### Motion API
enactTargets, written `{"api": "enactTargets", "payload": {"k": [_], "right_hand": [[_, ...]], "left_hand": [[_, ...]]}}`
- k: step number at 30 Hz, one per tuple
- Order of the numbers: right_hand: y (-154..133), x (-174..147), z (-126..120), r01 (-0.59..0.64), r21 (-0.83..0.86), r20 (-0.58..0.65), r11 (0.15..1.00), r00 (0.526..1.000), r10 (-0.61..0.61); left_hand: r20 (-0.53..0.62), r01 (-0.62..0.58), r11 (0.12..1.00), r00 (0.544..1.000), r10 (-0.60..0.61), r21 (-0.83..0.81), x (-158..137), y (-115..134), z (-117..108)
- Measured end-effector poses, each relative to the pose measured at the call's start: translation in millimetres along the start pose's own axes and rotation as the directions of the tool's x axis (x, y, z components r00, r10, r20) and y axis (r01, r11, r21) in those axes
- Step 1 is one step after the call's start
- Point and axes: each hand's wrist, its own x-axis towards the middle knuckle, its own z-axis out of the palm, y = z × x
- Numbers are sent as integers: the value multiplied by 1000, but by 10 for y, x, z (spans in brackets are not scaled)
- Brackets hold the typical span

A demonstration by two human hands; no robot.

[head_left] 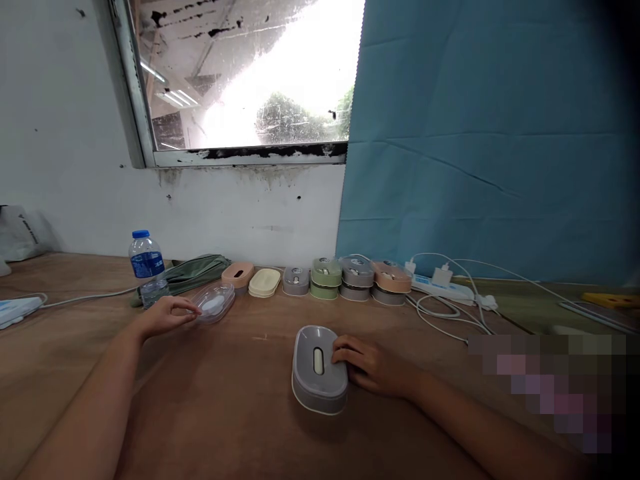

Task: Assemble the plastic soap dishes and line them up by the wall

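Note:
My right hand [373, 365] grips the right side of a grey oval box [319, 373], fingers over its rim. A pale oblong piece shows in the slot in the box's top. On the left, my left hand [167, 316] reaches forward with fingers stretched out. Its fingertips are at the near edge of a clear plastic lid [216, 303]; whether they touch it I cannot tell. Beyond the lid are a peach box [238, 275] with a dark slot and a small stack of cream lids [265, 283].
Along the wall stand a small grey box [296, 281] and stacked green boxes [326, 277], grey boxes [357, 277] and a peach-topped stack [391, 281]. A water bottle [149, 267] is at left before a green bag [197, 272]. Cables trail from a power strip [445, 288].

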Motion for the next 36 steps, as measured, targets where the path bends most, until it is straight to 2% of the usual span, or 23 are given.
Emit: {"api": "enactTargets", "payload": {"k": [5,10,17,36], "right_hand": [[1,-6,0,-5,23,9,1000,1000,5],[4,-4,3,-9,24,8,1000,1000,9],[2,6,4,-8,20,14,1000,1000,8],[-5,5,-3,-17,31,12,999,1000,17]], "left_hand": [[-2,-7,1000,1000,7,-19,18,-3,49],[-39,-40,999,998,41,30,59,-49,111],[-34,-79,994,996,82,75,98,-85,147],[-42,-88,994,995,91,61,123,-26,172]]}}
